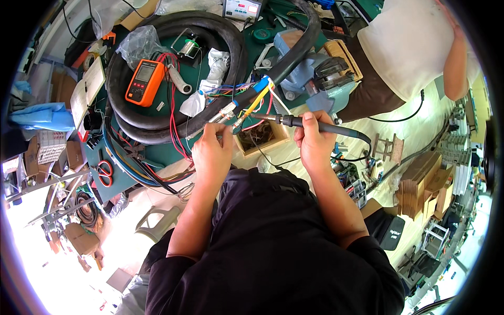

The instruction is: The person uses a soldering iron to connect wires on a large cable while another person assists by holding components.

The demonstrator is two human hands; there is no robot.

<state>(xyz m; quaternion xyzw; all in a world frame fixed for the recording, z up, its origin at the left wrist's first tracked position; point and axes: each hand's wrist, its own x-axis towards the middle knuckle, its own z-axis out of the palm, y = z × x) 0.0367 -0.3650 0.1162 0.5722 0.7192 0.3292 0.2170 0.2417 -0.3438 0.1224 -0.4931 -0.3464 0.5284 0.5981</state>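
Note:
My right hand (315, 140) grips a black soldering iron (331, 127) with its cord trailing right; the metal tip points left at a small metal connector (237, 122) on a yellow wire (259, 101). My left hand (214, 144) pinches at the lower end of that connector, fingertips partly hiding it. The wire comes out of a thick black cable (286, 58) with blue tape and several thinner colored wires. A silver fitting (227, 109) lies along the bundle beside my left fingers. A wooden box (278, 137) with dark contents sits just below the iron tip.
On the green bench are coiled cable (121, 123), an orange meter (145, 83), red scissors (104, 173), a bench vise (320, 76) and a powered unit (241, 8). A person (394, 52) stands at upper right. Cardboard boxes (420, 186) stand to the right.

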